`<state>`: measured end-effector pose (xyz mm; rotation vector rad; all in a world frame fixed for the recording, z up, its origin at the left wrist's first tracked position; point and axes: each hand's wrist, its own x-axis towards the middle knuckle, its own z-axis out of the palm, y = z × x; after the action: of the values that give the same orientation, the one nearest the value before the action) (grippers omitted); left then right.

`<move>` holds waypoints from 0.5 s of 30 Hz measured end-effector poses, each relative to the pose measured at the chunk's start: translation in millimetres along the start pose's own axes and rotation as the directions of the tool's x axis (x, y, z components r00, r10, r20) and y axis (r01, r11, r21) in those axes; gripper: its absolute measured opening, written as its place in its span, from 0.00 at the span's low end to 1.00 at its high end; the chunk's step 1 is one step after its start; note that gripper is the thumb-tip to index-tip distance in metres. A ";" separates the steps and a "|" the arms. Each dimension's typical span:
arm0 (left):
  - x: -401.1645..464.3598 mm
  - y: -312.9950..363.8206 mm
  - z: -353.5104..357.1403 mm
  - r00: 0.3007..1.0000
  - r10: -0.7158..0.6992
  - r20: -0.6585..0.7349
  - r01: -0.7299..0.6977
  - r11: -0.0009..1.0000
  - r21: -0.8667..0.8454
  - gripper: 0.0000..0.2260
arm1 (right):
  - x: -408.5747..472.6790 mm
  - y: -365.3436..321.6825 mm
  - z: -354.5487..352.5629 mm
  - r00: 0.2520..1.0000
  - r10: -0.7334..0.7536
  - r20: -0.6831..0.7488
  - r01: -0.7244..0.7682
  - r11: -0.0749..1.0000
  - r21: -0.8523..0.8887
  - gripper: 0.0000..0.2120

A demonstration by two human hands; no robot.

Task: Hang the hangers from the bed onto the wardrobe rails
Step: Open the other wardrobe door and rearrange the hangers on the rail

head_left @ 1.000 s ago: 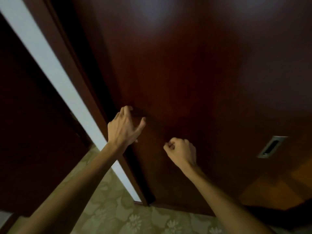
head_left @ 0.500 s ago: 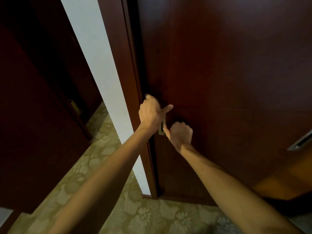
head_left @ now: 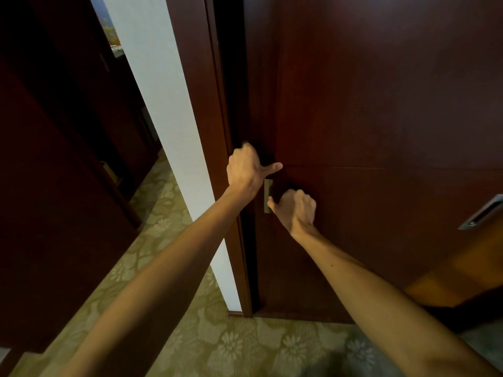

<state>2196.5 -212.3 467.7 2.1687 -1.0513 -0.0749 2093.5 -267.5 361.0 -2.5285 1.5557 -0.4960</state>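
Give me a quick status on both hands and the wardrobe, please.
Left hand grips dark wooden door edge. Right hand curled at recessed metal handle. No hangers in view.

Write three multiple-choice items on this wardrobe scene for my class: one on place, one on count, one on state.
1. Where is the left hand?
A. at the wardrobe door edge
B. on the carpet
C. on the white wall

2. How many metal recessed handles show?
A. none
B. two
C. four

3. How are the right hand fingers?
A. flat
B. curled
C. holding a hanger

Answers: 1 A, its fingers hook round the dark edge; 2 B, one between the hands, one at far right; 3 B, the knuckles are bent beside the handle.
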 end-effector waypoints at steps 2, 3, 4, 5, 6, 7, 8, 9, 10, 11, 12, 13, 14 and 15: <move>2.1 1.8 1.5 0.998 0.056 0.006 -0.057 0.996 0.070 0.33 | 0.3 2.4 -1.0 1.000 0.004 -0.014 -0.004 1.000 -0.013 0.24; 3.2 3.2 2.3 0.996 0.083 0.008 -0.084 0.990 0.114 0.34 | 0.5 4.0 -2.3 1.000 0.007 -0.024 -0.007 1.000 -0.025 0.24; 4.0 4.9 2.7 0.994 0.108 0.008 -0.108 0.981 0.162 0.33 | 1.0 6.1 -2.9 0.999 0.007 -0.032 -0.008 0.999 -0.037 0.24; 4.6 6.3 2.8 0.991 0.133 0.011 -0.132 0.968 0.211 0.33 | 1.2 8.3 -3.7 0.999 0.008 -0.035 -0.009 0.999 -0.047 0.24; 5.5 7.6 2.8 0.987 0.162 0.016 -0.161 0.953 0.256 0.32 | 1.7 10.7 -4.2 0.999 0.007 -0.035 -0.009 0.998 -0.057 0.24; 6.6 8.4 2.9 0.981 0.194 0.026 -0.193 0.937 0.293 0.31 | 2.3 13.4 -4.8 0.999 0.005 -0.036 -0.008 0.998 -0.067 0.24; 7.9 9.0 3.0 0.973 0.227 0.037 -0.226 0.918 0.325 0.30 | 2.7 16.2 -5.2 0.999 0.004 -0.040 -0.007 0.997 -0.074 0.24; 9.5 9.0 3.0 0.965 0.259 0.046 -0.259 0.900 0.352 0.30 | 3.0 19.1 -6.0 0.999 0.004 -0.043 -0.008 0.997 -0.075 0.24; 11.2 9.0 3.0 0.955 0.291 0.053 -0.289 0.881 0.374 0.29 | 3.3 22.2 -6.8 0.999 0.003 -0.045 -0.007 0.997 -0.075 0.24; 13.3 8.5 3.2 0.946 0.319 0.059 -0.316 0.864 0.392 0.29 | 3.6 25.6 -7.3 0.999 0.001 -0.046 -0.005 0.997 -0.074 0.24; 14.9 8.1 3.1 0.939 0.339 0.066 -0.336 0.852 0.402 0.28 | 3.6 28.8 -7.5 0.999 -0.002 -0.043 -0.001 0.997 -0.072 0.24; 16.2 8.4 2.8 0.933 0.353 0.072 -0.350 0.845 0.405 0.27 | 3.5 31.5 -8.0 0.999 -0.005 -0.043 0.002 0.998 -0.068 0.25; 17.1 8.6 3.2 0.930 0.359 0.080 -0.360 0.841 0.403 0.28 | 3.4 33.8 -8.6 0.999 -0.008 -0.044 0.005 0.997 -0.071 0.25; 18.0 9.0 3.7 0.925 0.369 0.087 -0.372 0.838 0.398 0.28 | 3.5 35.7 -9.6 0.999 -0.011 -0.046 0.007 0.997 -0.079 0.25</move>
<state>2201.3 -230.8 474.9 2.2742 -1.5896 0.3501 2061.5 -286.5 360.7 -2.6012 1.6114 -0.5084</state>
